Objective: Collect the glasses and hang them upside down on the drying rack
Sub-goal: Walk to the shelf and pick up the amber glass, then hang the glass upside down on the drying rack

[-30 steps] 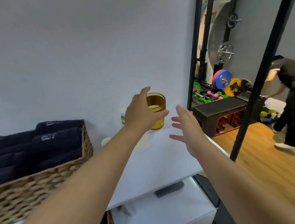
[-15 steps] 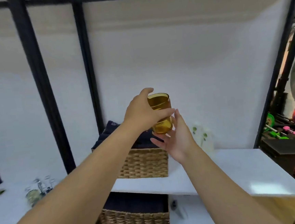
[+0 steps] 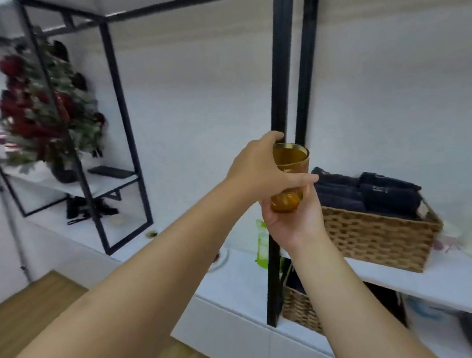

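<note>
An amber drinking glass (image 3: 289, 161) is held upright in the air in front of me, mouth up. My left hand (image 3: 259, 168) wraps its side from the left, thumb across the front. My right hand (image 3: 295, 222) cups its base from below. Both hands grip the same glass. No drying rack shows in this view.
A wicker basket (image 3: 377, 240) of folded dark towels sits on a white shelf (image 3: 451, 277) behind the hands. Black metal posts (image 3: 279, 69) rise just beyond the glass. A red flower arrangement (image 3: 46, 109) stands on a shelf at left. Wooden floor (image 3: 21, 317) lies lower left.
My view has swung left, so the basket is now on the right and the flowers have appeared. My right hand has closed under the glass base; the left hand keeps its grip.
</note>
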Demonstrator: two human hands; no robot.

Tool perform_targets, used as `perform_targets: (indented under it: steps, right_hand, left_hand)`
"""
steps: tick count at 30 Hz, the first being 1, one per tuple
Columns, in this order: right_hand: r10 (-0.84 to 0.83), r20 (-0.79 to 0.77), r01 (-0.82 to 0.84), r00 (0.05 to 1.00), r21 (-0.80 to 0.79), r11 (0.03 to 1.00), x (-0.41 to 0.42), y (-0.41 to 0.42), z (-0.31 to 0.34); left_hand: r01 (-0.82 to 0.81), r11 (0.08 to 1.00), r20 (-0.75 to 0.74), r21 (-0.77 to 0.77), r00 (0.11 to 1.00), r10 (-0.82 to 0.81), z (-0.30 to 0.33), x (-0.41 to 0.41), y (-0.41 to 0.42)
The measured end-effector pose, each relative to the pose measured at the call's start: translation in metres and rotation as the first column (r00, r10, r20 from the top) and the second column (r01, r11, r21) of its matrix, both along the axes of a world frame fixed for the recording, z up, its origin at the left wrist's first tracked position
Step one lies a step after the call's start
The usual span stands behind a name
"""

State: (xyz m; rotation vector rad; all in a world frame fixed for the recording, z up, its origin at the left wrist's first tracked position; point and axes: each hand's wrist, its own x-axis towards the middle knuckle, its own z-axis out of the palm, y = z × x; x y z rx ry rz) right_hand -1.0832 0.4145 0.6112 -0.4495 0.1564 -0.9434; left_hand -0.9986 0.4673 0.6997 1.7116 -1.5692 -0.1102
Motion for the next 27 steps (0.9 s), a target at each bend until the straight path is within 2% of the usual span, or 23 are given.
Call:
perform_targets:
  steps: [6,13,17,22,27]
  right_hand:
    - [0.121,0.012,-0.122,0.993,0.139,0.983,0.110,0.028,-0.012]
    - [0.283,-0.043,-0.269,0.958,0.204,0.941,0.222,0.002,-0.039]
    - [0.267,-0.150,-0.231,0.952,0.220,0.948,0.281,-0.034,-0.065]
    - [0.306,-0.162,-0.260,0.938,0.256,0.931,0.343,-0.076,-0.087]
    - [0.331,-0.176,-0.279,0.927,0.266,0.923,0.395,-0.116,-0.100]
  left_hand:
    - [-0.052,0.993,-0.081,0.103,0.995,0.061,-0.011,0.107,0.038]
    - [-0.193,0.979,-0.239,0.068,0.949,0.204,-0.042,0.232,0.033]
    - [-0.336,0.937,-0.193,0.093,0.917,0.348,-0.083,0.319,0.025]
    - [-0.448,0.867,-0.183,0.221,0.854,0.488,-0.137,0.415,0.009]
    - [-0.438,0.862,-0.182,0.254,0.854,0.488,-0.170,0.475,-0.047]
